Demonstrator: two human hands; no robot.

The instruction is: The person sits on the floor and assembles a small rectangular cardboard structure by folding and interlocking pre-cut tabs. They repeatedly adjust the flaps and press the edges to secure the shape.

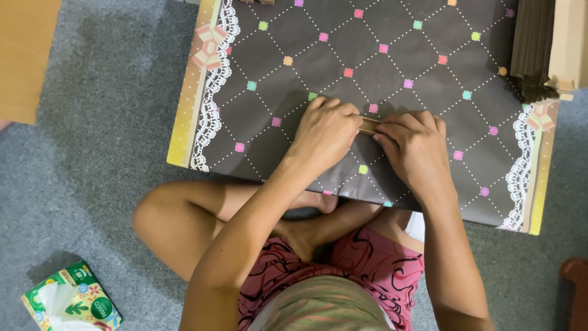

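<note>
My left hand (324, 133) and my right hand (413, 147) meet over a low table (257, 73) covered in dark patterned paper with coloured squares and lace edging. Both hands pinch a small tan strip (369, 125), of which only a short piece shows between my fingers. What it is made of I cannot tell. My fingers are curled closed around it. I sit cross-legged on the floor with my knees under the table's near edge.
A stack of brown sheets (533, 49) leans by a pale wooden block (569, 43) at the table's far right corner. A green tissue pack (70, 303) lies on the grey carpet at lower left. A wooden board (24, 55) is at upper left.
</note>
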